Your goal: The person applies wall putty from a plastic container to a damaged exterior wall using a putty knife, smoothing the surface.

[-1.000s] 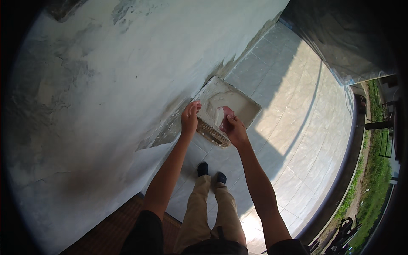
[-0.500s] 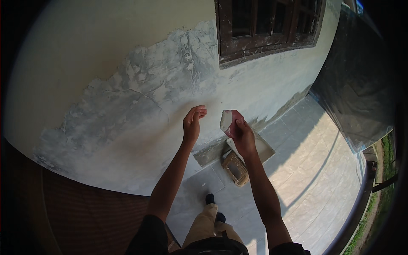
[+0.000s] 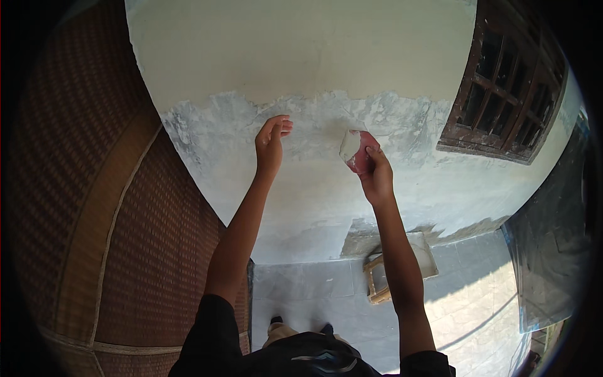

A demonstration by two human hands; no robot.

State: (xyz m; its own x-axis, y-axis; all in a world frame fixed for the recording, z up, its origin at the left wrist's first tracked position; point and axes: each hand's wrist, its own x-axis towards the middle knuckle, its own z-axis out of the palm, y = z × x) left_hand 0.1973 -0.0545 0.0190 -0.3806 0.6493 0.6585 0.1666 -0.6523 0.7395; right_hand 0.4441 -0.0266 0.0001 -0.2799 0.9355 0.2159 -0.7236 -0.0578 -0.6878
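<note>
Red flat scraper [image 3: 364, 154] bearing white paste [image 3: 349, 145], grasped by fingers of right hand [image 3: 378, 178]; left hand [image 3: 270, 146] before cream-grey wall [image 3: 301, 60], fingers released, half-curled.

I report one feed, the head camera: the left lens of a fisheye pair worn side by side on the person's head. It faces forward and steeply down, over the dark shirt [image 3: 301, 355] at the lower edge. Both forearms [image 3: 235, 251] extend up-frame. I find the left hand [image 3: 272, 143] and right hand [image 3: 378, 176] nearer than the plastered wall [image 3: 314, 195], which spans the centre. Tiled floor [image 3: 301, 283] lies below; woven panelling [image 3: 163, 245] and the wooden-framed window [image 3: 507, 85] bend toward opposite rims.
</note>
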